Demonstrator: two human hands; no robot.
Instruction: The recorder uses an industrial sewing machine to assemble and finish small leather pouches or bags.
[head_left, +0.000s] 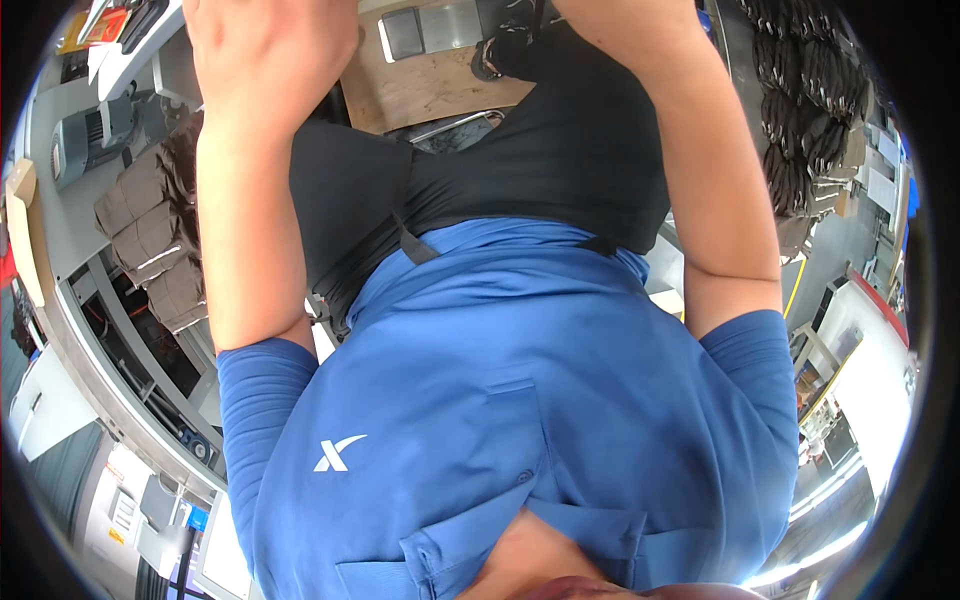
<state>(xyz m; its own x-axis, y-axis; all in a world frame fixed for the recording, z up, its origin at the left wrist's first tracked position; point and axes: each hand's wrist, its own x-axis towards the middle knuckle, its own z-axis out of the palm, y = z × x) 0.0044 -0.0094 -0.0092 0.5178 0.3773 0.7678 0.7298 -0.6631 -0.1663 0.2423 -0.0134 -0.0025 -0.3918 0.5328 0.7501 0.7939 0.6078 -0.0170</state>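
Observation:
My left hand is at the upper left, its back showing, with the fingers cut off by the top edge. Of my right hand, only the part by the wrist shows at the top, right of the middle. What either hand holds or touches lies outside the picture. Between and below them are my legs in black trousers. A brown board lies beneath, bearing a grey metal plate and a black shoe.
Folded dark brown cloth pieces are piled beside my left forearm, near a grey-blue motor. Bundles of dark cloth hang at the right. A pale curved table edge runs down the left side.

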